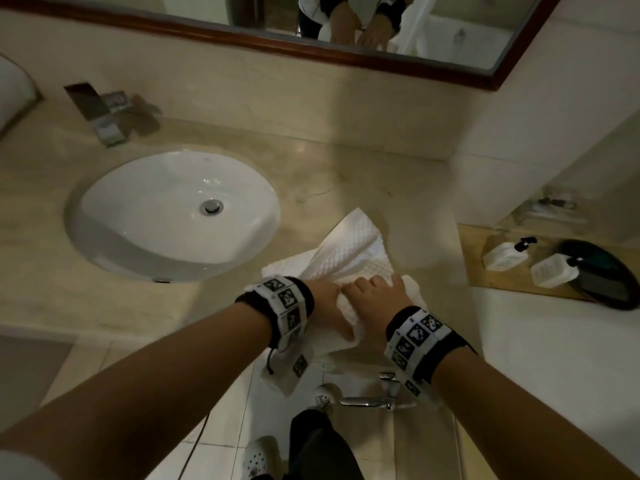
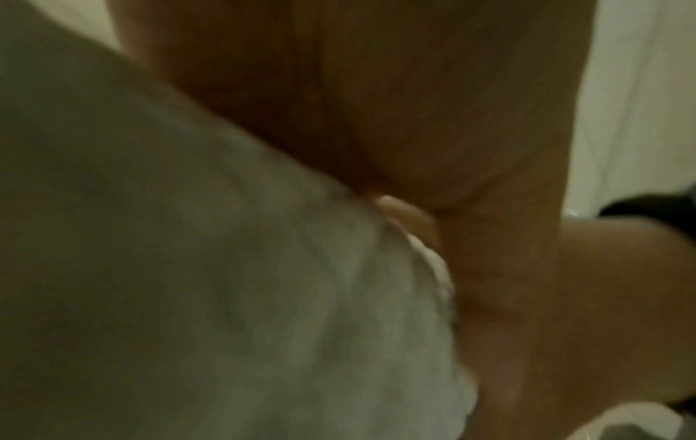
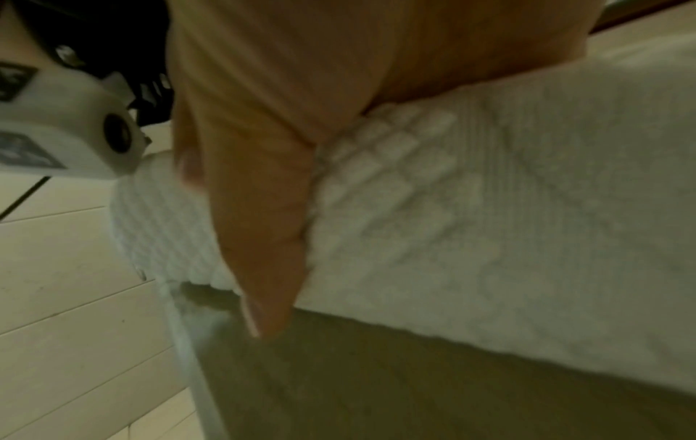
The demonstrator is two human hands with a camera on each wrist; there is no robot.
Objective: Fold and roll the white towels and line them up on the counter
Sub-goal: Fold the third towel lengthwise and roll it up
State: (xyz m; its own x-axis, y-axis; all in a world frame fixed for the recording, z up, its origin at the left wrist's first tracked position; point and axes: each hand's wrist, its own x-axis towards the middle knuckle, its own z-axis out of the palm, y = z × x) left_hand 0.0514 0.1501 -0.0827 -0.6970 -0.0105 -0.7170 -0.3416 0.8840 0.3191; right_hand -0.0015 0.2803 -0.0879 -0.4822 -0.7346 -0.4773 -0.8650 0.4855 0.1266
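A white waffle-weave towel (image 1: 349, 251) lies on the beige counter (image 1: 311, 168), right of the sink, and its near end hangs over the front edge. Both hands meet on the bunched near part. My left hand (image 1: 327, 299) has its fingers tucked into the fold. Beside it, my right hand (image 1: 375, 296) curls its fingers over the same part. The left wrist view is blurred and shows my palm (image 2: 414, 119) against the towel (image 2: 263, 297). The right wrist view has my thumb (image 3: 260, 238) lying across the towel (image 3: 489, 208) at the counter edge.
An oval white sink (image 1: 173, 216) with a metal faucet (image 1: 104, 112) fills the left of the counter. At the right, a wooden tray (image 1: 478, 271) holds two white pump bottles (image 1: 505, 254) and a dark object (image 1: 602, 275). A white rounded thing (image 1: 10, 88) sits at the far left edge.
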